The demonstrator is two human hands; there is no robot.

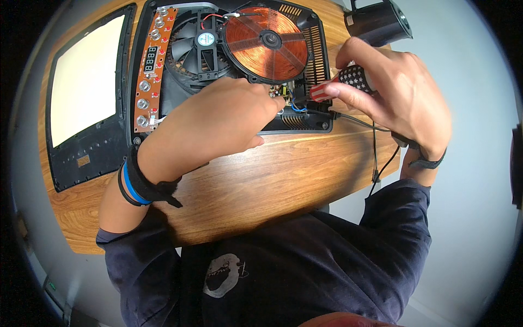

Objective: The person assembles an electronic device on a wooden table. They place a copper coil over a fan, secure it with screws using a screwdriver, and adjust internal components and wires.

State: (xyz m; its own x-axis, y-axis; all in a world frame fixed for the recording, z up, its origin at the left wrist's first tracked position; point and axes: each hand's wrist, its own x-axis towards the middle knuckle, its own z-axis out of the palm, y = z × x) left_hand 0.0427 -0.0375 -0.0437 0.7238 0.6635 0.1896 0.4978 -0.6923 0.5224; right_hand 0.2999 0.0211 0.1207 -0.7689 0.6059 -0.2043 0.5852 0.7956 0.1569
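An opened induction cooktop (300, 126) lies on the table with its inside showing. My right hand (408, 90) is wrapped round a stubby screwdriver (355, 78), its handle patterned with stars and red-and-white stripes. The screwdriver points left, toward the circuit board (283, 91) beside blue wires; its tip is hard to make out. My left hand (231, 114) reaches over the lower part of the housing, fingers curled together at the board, just below the copper coil (267, 43). Whatever those fingertips pinch is hidden.
Left of the coil sit a black fan (188, 49) and an orange button board (155, 71) with a small display. A black-framed cover panel (87, 82) lies at the table's left. Behind my right hand is a black jug (376, 23). A power cord (375, 147) hangs over the table's (261, 185) right edge.
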